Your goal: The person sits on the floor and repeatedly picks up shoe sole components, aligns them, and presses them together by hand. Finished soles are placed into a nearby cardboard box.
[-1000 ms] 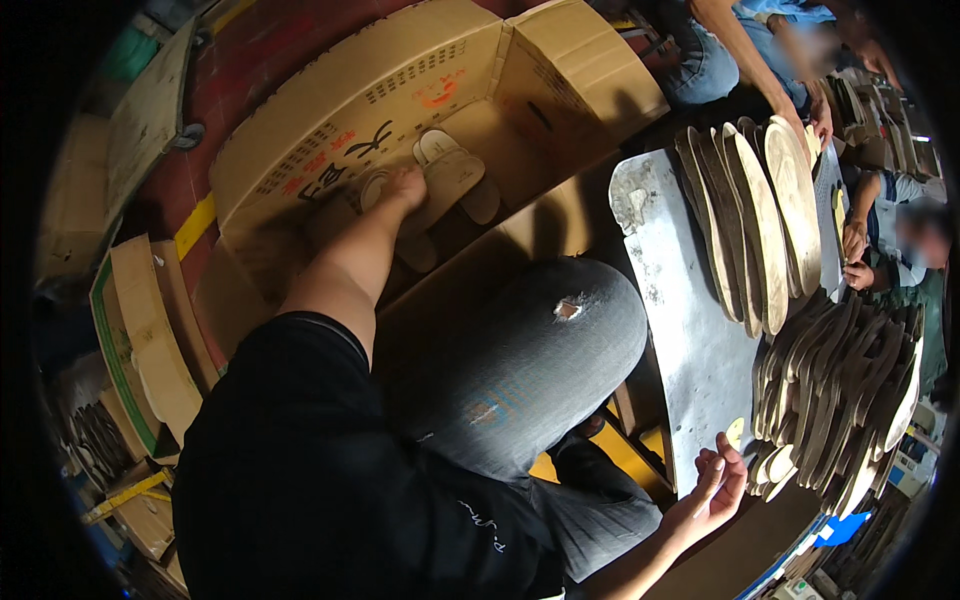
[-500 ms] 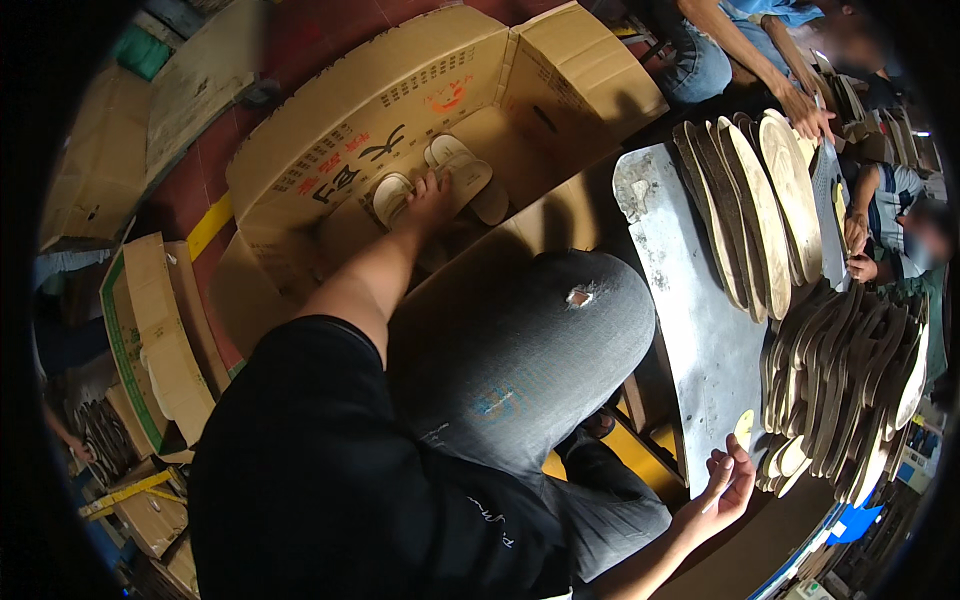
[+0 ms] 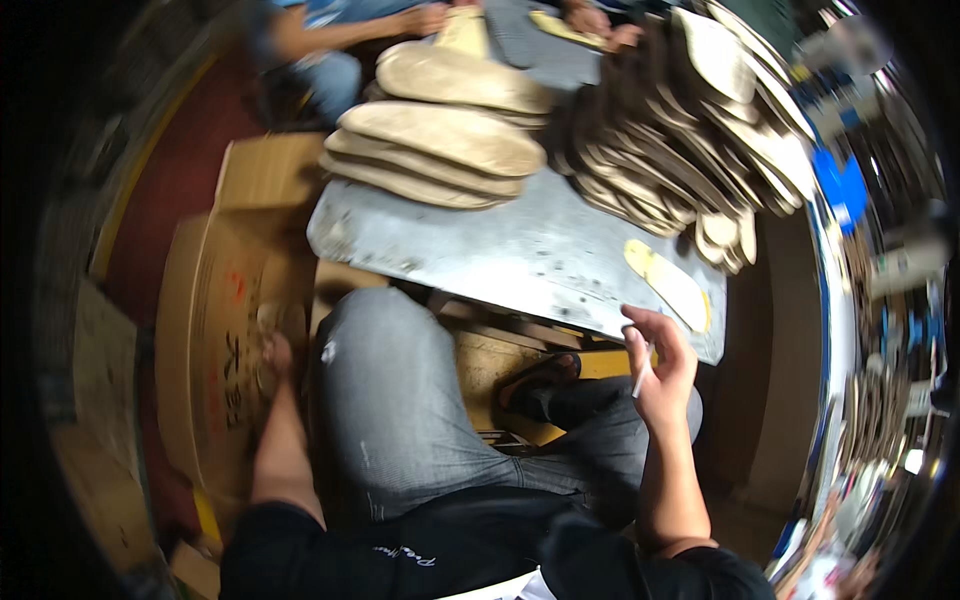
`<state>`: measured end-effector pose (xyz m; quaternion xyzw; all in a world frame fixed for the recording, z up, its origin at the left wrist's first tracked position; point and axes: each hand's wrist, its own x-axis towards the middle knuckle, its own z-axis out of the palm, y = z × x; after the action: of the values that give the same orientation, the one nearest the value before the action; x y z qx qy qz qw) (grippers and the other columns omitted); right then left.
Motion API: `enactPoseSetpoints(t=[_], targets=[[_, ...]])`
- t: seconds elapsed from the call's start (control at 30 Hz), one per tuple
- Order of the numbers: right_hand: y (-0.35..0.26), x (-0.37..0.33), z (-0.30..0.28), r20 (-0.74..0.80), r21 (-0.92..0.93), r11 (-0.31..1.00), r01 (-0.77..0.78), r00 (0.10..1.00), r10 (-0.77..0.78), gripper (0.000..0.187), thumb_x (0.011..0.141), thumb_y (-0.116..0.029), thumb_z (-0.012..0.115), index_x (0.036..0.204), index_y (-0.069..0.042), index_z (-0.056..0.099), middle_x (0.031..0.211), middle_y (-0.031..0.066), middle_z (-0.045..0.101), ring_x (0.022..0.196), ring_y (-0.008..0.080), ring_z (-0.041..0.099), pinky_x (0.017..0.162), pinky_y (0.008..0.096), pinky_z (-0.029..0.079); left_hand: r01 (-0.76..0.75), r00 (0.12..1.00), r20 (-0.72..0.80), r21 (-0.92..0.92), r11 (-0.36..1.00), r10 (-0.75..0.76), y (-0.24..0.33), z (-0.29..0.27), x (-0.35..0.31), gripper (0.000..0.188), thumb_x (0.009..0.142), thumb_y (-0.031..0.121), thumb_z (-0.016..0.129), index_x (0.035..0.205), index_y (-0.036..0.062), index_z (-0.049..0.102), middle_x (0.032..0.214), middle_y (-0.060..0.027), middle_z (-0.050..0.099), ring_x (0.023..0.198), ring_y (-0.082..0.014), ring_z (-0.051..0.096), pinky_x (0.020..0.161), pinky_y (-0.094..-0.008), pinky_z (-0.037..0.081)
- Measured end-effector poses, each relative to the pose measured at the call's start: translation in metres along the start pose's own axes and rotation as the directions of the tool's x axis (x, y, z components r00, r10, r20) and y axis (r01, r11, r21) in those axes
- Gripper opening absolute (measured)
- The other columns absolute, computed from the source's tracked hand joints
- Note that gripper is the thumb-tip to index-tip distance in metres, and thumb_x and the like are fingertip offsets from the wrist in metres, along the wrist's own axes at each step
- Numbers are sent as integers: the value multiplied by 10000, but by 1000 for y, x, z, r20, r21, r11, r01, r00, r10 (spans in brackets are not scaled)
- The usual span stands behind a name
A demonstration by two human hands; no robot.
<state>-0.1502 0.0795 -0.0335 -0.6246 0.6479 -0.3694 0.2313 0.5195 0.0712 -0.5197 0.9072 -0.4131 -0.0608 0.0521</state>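
Note:
My left hand reaches down into a cardboard box on my left, against pale insoles lying inside. Motion blur hides whether its fingers grip one. Over the near right edge of the grey metal table, my right hand is raised. A thin white stick is pinched between its thumb and fingers, pointing downward. Just beyond that hand, a single pale-yellow insole lies flat on the tabletop.
A low stack of beige insoles sits at the table's far left. Many dark-edged insoles lean together at the far right. Across the table, one co-worker's hand and another's are near yellow pieces. My knees are below the near edge.
The view has swung right, so the table now lies ahead and the box at the left. My left hand is still in the box; my right hand still holds the stick.

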Motion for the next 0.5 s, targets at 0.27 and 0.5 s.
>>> enactPoseSetpoints(t=[0.27,0.5], targets=[[64,7,-97,-339,-448,894,-16,928,-153,219,1167,-72,692,1367,-13,761,1266,204,792,1202,415,717,1078,491,579,502,812,562,-811,300,160,90,-165,-102,755,1243,607,514,1651,-11,661,1678,-129,675,1513,-282,631,1291,-413,471],[155,116,-154,-301,-587,783,-204,953,22,913,848,-281,1038,1602,-58,575,1685,203,651,1571,519,544,1315,641,448,505,767,601,-781,367,224,29,-174,-157,679,1272,531,485,1664,3,653,1593,-144,726,1408,-322,683,1216,-431,526]])
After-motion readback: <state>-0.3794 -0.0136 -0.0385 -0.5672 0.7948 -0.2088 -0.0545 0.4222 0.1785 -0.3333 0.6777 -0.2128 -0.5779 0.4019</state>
